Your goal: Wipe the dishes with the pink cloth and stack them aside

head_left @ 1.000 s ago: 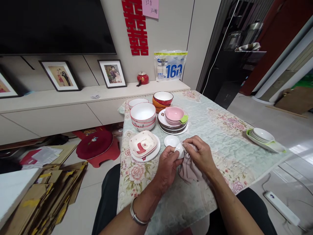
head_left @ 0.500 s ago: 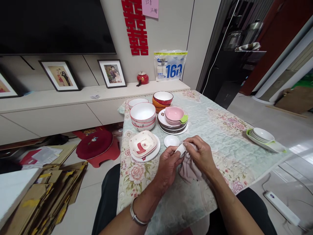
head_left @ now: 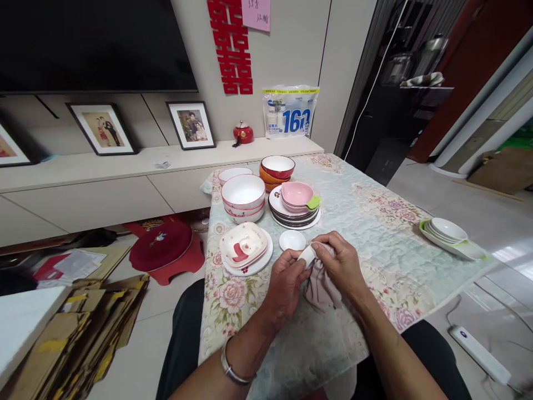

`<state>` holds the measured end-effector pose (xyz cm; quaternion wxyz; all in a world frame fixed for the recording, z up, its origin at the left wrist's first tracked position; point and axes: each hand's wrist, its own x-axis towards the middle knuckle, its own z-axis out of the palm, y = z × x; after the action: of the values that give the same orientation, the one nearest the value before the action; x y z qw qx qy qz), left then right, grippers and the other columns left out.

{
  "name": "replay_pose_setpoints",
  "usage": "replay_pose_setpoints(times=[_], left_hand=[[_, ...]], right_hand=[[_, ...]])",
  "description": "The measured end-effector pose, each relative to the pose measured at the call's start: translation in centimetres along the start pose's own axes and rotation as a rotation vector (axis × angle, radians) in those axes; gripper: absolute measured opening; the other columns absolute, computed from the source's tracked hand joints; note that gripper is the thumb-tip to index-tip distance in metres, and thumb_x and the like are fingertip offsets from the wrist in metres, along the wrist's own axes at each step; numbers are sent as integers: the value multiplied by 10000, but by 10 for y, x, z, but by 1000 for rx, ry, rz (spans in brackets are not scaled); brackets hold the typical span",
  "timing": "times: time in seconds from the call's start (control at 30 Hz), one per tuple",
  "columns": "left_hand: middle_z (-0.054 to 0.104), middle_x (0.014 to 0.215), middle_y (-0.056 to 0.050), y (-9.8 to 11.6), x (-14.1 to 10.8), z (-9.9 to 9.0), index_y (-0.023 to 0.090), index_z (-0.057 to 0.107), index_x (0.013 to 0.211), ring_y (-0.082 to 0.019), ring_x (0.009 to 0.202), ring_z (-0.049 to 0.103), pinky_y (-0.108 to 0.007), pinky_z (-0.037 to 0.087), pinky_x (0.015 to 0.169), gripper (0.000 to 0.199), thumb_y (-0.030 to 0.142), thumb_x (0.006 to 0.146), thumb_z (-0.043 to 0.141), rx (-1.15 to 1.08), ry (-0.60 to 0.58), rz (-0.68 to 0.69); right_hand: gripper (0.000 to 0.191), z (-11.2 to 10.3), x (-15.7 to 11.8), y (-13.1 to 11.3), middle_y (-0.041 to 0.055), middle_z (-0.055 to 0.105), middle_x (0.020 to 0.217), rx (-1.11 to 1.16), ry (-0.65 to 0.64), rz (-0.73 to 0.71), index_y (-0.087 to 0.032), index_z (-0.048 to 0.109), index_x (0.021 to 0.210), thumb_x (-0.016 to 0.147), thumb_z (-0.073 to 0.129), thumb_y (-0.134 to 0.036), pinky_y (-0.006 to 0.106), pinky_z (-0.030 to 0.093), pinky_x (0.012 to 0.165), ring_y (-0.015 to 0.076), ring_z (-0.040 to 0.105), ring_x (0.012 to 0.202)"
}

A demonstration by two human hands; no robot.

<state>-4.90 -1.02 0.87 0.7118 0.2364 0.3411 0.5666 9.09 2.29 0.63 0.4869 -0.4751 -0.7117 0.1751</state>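
My left hand [head_left: 287,280] pinches a small white piece [head_left: 307,255], smooth like crockery; its kind is hidden by my fingers. A pale pink cloth [head_left: 322,288] is bunched in my right hand [head_left: 339,264], whose thumb presses it against the white piece. Just beyond my fingers lies a small round white dish [head_left: 292,240]. To its left, square patterned bowls [head_left: 244,244] sit stacked on a white plate [head_left: 266,261]. Behind the dish, pink leaf-handled bowls [head_left: 297,194] rest on a stack of dark-rimmed plates [head_left: 295,219].
White bowls with red rims [head_left: 243,194] and red and orange bowls [head_left: 277,166] stand at the back of the floral-covered table [head_left: 375,244]. Small dishes [head_left: 447,229] sit on a green-edged tray at the right edge. A red stool [head_left: 164,244] and flattened cardboard [head_left: 79,333] are left.
Hardly anything differs. My fingers and the cloth shift very slightly around the white piece; the tableware stays put.
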Motion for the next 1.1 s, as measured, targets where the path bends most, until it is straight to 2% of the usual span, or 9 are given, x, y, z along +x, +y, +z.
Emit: replay_pose_setpoints(times=[0.17,0.4,0.57,0.63,0.8,0.9,1.1], left_hand=[[589,690,18,0,1,-2,173,599,711,-112,674,546,-237,457,666,200,241,648,776,-39,13,-6],[626,756,-1,1,3,-4,187,620,731,-146,729,579,-306,499,746,191,236,641,781,-78,-11,-16],[564,656,29,2,3,-2,183,576,665,-115,642,536,-240,460,626,224,234,628,791,-85,17,-8],[561,657,33,2,3,-2,180,567,673,-108,641,532,-231,455,617,236,233,638,794,-93,8,-7],[627,751,2,-1,4,-5,176,574,740,-137,732,591,-297,503,729,262,246,652,811,-114,-20,-6],[643,766,-5,-2,4,-7,171,572,741,-141,746,605,-302,501,751,296,259,635,834,-94,-16,-4],[593,670,32,-1,2,-6,170,560,700,-95,638,544,-224,441,642,311,271,620,844,-59,-14,-14]], right_hand=[[86,2,-3,-8,27,611,839,0,-184,-132,-221,690,904,913,605,-208,300,462,745,178,596,826],[66,-2,2,2,27,636,824,-31,-37,-25,-215,671,868,902,615,-227,314,470,739,189,606,806],[75,0,-2,-11,28,617,828,-11,-142,-117,-222,682,890,909,609,-218,304,468,740,183,600,822],[75,1,-1,-11,27,620,832,0,-153,-110,-221,686,892,907,613,-221,301,466,741,181,601,822],[86,0,2,5,28,664,828,11,-11,44,-207,667,855,897,612,-258,316,479,737,194,627,804],[91,2,1,5,31,664,822,-4,26,59,-205,662,850,896,606,-260,320,484,730,195,629,794],[94,3,-2,-11,33,622,817,-36,-125,-102,-223,693,878,905,604,-239,307,476,728,188,609,812]])
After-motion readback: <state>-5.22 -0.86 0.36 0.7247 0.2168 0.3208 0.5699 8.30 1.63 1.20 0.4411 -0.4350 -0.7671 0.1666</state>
